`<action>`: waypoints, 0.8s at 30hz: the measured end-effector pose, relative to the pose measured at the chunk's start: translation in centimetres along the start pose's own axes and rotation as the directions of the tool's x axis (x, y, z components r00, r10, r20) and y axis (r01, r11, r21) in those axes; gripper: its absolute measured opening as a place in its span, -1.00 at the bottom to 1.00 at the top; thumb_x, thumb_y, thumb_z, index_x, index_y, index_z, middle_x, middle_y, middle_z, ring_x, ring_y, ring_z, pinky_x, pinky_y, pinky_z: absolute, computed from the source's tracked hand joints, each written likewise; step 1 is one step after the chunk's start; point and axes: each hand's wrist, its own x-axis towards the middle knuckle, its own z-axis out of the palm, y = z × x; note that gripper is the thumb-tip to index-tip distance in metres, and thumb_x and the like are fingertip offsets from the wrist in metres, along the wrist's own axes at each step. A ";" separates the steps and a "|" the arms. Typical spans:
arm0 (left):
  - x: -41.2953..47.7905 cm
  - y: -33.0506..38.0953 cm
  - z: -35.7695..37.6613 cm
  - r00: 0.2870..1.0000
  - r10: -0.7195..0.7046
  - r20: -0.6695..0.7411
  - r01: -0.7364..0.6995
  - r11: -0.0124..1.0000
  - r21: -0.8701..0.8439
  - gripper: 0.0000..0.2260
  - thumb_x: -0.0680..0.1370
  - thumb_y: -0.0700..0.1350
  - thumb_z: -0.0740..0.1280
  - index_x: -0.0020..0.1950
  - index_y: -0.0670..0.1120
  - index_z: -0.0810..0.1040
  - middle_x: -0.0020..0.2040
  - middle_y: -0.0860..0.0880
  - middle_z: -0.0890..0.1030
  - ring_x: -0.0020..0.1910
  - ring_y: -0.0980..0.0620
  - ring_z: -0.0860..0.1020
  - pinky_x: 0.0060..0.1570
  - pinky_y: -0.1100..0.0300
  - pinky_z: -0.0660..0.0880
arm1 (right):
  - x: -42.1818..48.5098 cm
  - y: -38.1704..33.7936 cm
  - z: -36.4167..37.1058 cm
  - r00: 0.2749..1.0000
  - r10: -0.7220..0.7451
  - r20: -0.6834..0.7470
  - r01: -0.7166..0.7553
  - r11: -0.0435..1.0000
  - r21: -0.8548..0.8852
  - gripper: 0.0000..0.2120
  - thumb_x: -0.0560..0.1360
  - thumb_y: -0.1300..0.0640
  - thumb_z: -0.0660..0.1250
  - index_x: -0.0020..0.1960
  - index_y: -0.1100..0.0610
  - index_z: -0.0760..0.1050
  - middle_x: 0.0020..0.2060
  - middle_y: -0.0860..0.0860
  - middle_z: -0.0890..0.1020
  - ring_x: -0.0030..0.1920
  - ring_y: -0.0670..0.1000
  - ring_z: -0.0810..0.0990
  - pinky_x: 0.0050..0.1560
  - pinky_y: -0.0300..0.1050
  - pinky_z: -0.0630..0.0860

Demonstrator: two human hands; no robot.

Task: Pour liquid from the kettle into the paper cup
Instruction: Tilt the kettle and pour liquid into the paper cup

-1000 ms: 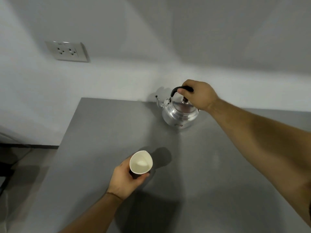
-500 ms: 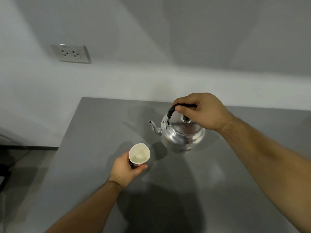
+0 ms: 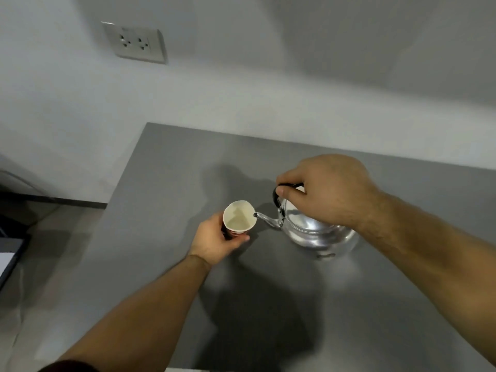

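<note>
A white paper cup with a red print low on its side stands on the grey table, its mouth open to me. My left hand is wrapped around its lower part. A shiny metal kettle with a black handle is held just right of the cup by my right hand, which grips the handle from above. The kettle's thin spout tip sits at the cup's right rim. Whether liquid is flowing I cannot tell.
A white wall with a double power socket rises behind the table. The table's left edge runs diagonally; beyond it lies the floor with a dark object at the far left.
My right hand carried the kettle from the back of the table forward and left until its spout met the cup's rim. The left hand kept hold of the cup.
</note>
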 end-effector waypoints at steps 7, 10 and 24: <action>0.2 0.1 0.0 1.000 0.017 -0.010 -0.016 0.999 0.044 -0.46 0.28 0.08 0.66 0.21 0.02 0.63 0.05 0.05 0.73 0.02 0.05 0.67 0.02 0.20 0.57 | 1.2 -3.2 -0.7 0.998 -0.029 0.059 0.040 0.980 -0.193 -0.66 0.68 -0.20 0.16 0.05 -0.17 0.70 -0.19 -0.07 0.67 -0.11 0.07 0.65 -0.35 -0.16 0.21; 0.1 0.2 -0.1 0.999 0.034 -0.016 -0.033 0.998 0.060 -0.44 0.28 0.08 0.66 0.23 0.03 0.62 0.10 0.03 0.72 0.08 0.01 0.66 0.08 0.13 0.57 | 1.7 -4.1 -1.0 0.996 -0.046 0.082 0.064 0.969 -0.237 -0.65 0.69 -0.18 0.17 0.04 -0.13 0.72 -0.19 -0.06 0.68 -0.11 0.06 0.65 -0.34 -0.16 0.24; -0.1 0.4 -0.4 0.996 0.087 0.000 -0.087 0.996 0.028 -0.36 0.30 0.16 0.59 0.35 0.15 0.54 0.21 0.13 0.68 0.19 0.09 0.61 0.17 0.26 0.48 | 4.8 -4.2 2.0 0.982 -0.066 0.179 0.083 0.992 -0.091 -0.69 0.63 0.02 0.29 -0.19 0.10 0.67 -0.33 0.07 0.68 -0.26 0.20 0.66 -0.05 0.18 0.70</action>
